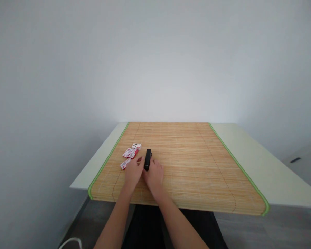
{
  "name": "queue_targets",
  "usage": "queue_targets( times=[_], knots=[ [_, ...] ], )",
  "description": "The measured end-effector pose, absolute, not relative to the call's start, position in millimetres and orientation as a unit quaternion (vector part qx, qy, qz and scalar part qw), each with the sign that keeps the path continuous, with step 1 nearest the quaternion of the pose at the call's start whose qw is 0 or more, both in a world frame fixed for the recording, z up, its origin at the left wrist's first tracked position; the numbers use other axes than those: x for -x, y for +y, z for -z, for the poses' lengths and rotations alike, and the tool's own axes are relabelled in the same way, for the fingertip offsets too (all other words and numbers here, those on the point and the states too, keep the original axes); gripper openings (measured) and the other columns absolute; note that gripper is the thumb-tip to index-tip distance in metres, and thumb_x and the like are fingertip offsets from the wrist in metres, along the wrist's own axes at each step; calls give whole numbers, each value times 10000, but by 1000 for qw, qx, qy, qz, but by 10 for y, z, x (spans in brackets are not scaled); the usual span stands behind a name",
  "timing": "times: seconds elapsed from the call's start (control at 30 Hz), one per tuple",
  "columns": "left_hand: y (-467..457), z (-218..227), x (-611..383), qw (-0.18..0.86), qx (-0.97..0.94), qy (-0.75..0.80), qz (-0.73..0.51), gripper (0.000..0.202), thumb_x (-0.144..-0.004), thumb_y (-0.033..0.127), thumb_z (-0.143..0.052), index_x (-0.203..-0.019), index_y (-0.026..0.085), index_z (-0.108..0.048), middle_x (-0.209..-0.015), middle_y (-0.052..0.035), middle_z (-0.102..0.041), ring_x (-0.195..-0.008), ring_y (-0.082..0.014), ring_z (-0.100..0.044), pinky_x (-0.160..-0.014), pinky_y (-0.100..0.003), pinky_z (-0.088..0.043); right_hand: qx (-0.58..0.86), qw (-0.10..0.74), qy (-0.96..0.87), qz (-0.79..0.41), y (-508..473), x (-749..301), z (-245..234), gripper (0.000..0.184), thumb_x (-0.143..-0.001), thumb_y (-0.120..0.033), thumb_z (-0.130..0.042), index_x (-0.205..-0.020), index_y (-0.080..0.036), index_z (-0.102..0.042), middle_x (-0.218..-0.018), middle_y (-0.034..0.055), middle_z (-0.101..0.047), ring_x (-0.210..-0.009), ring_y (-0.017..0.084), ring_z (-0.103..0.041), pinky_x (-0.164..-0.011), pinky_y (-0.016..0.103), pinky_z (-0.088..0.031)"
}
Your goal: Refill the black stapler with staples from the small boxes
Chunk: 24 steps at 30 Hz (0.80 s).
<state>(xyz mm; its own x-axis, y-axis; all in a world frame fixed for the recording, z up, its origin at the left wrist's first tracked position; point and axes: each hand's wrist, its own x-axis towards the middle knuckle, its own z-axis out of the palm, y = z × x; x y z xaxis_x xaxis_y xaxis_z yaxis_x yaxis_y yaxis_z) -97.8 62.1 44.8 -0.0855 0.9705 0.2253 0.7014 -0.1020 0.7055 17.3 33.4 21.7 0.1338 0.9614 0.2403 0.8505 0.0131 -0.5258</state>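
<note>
A black stapler (147,158) lies on a bamboo mat (197,162), pointing away from me. My right hand (154,176) grips its near end. My left hand (133,172) rests beside it on the left, fingertips touching the stapler's near end. Several small red-and-white boxes (131,154) lie on the mat just left of the stapler and beyond my left hand; the nearest one (125,164) sits close to my left fingers.
The mat with green edging covers a pale table (261,162) that stands against a white wall. A white cable (69,241) shows on the floor at lower left. A dark slot (295,159) is on the floor at right.
</note>
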Motion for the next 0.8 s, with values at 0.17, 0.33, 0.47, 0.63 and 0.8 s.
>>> queue_targets(
  times=[0.17,0.33,0.47,0.63,0.8],
  knots=[
    [543,-405,1182,135,-636,667,-365,326,-1000,381,-507,-1134,200,-743,-1078,-106,-775,-931,-231,-730,-886,-348,-543,689,270,-662,-117,545,221,-228,323,-1028,-294,-396,-1222,-181,-629,-1137,161,-679,-1059,277,-601,-906,406,-408],
    [447,-317,1168,129,-625,673,-375,348,-992,357,-517,-1252,204,-690,-1167,-126,-749,-1010,-268,-710,-909,-388,-534,667,264,-684,-132,582,241,-221,325,-1037,-276,-368,-1192,-185,-638,-1163,174,-673,-1073,286,-597,-910,427,-421],
    [486,-287,1098,112,-617,682,-376,394,-973,392,-553,-1306,202,-646,-1201,-136,-732,-1060,-302,-691,-907,-411,-524,629,272,-715,-139,471,47,-246,351,-1016,-283,-422,-1319,-213,-585,-1214,135,-668,-1109,277,-593,-939,417,-446],
    [514,-266,1038,68,-626,694,-348,348,-972,403,-532,-1214,202,-683,-1064,-127,-748,-952,-281,-693,-835,-361,-502,596,296,-735,-130,219,-619,-257,521,-935,-339,-568,-1437,-207,-522,-1301,126,-632,-1229,292,-547,-1063,432,-431],
    [486,-216,1016,52,-629,698,-337,390,-972,394,-514,-1287,218,-663,-1029,-123,-744,-920,-283,-678,-825,-367,-487,615,303,-723,-87,21,-1585,-150,476,-965,-319,-479,-1427,-230,-555,-1330,128,-624,-1255,286,-552,-1100,458,-434]
  ],
)
